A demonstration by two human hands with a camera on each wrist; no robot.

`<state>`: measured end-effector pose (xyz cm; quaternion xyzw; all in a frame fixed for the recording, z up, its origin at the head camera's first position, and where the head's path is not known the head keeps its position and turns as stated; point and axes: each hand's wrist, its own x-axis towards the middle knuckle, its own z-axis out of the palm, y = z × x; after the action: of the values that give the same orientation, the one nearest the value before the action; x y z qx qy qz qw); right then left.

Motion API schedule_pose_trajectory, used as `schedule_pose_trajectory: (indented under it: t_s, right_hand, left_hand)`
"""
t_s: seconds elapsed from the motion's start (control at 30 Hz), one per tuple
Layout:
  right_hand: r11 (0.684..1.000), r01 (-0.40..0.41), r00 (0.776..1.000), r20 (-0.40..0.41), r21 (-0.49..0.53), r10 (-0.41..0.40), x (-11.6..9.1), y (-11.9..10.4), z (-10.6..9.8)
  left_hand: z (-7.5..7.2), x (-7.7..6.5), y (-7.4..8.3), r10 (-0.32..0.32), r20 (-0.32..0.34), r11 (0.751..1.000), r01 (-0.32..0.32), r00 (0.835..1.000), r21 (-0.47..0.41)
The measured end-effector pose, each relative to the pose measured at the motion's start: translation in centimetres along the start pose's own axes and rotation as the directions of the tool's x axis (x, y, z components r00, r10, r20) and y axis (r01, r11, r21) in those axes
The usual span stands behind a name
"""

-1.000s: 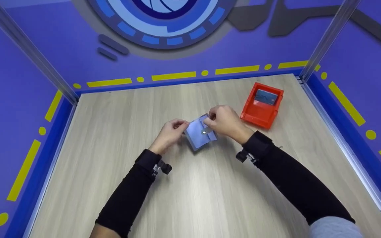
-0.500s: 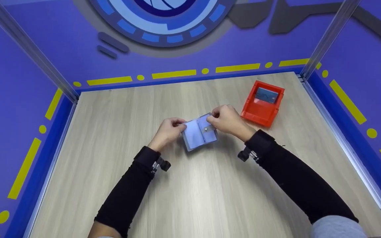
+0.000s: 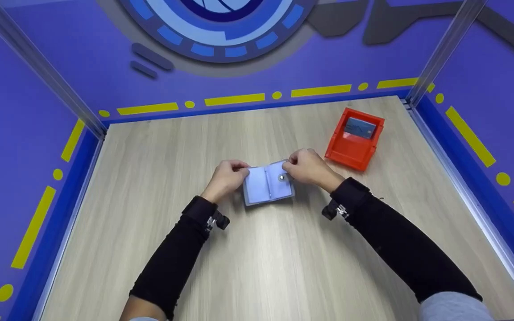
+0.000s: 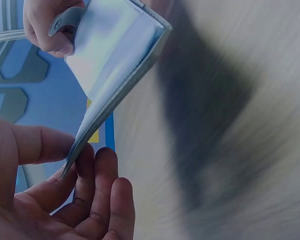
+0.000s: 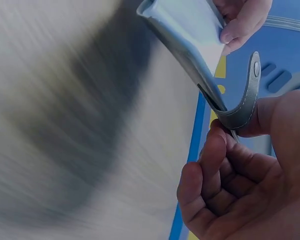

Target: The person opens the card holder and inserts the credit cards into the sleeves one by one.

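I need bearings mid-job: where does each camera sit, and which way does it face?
Head: worn on the head, facing forward and down at the table, red tray and open booklet; left hand, right hand and sleeved forearms show.
Left wrist: on that wrist, facing its hand's pinch; right hand beyond.
Right wrist: on that wrist, facing its hand's pinch; left hand beyond.
Shared: both wrist views show the booklet, its strap and both hands.

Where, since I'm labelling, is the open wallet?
In the head view, the wallet is near centre, held between left hand and right hand, left of the red tray.
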<state>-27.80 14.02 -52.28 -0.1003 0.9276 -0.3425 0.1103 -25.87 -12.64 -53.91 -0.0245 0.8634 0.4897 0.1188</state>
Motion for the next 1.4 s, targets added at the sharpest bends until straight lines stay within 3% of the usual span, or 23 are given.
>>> schedule_pose_trajectory:
  t_s: [0.4, 0.77, 1.17, 1.4]
  right_hand:
    - [0.997, -0.075, 0.993, 0.091, -0.032, 0.078, 0.7, 1.8, 1.3]
    - [0.998, -0.047, 0.994, 0.097, -0.048, 0.051, 1.0, 3.4, 2.6]
    - [0.997, 0.042, 0.999, 0.028, -0.072, -0.04, 1.1, 4.4, 3.8]
    - [0.99, 0.033, 0.999, -0.023, -0.137, -0.037, 0.8, 4.3, 3.8]
  left_hand:
    - [0.6, 0.6, -1.0, -0.014, 0.026, 0.997, 0.012, 1.0, 0.076]
    - [1.6, 1.3, -2.4, 0.034, -0.007, 0.975, -0.031, 0.999, 0.218]
    - [1.9, 1.5, -2.8, 0.121, -0.044, 0.942, -0.101, 0.992, 0.32]
    - [1.7, 1.2, -2.9, 0.129, -0.06, 0.922, -0.097, 0.99, 0.375]
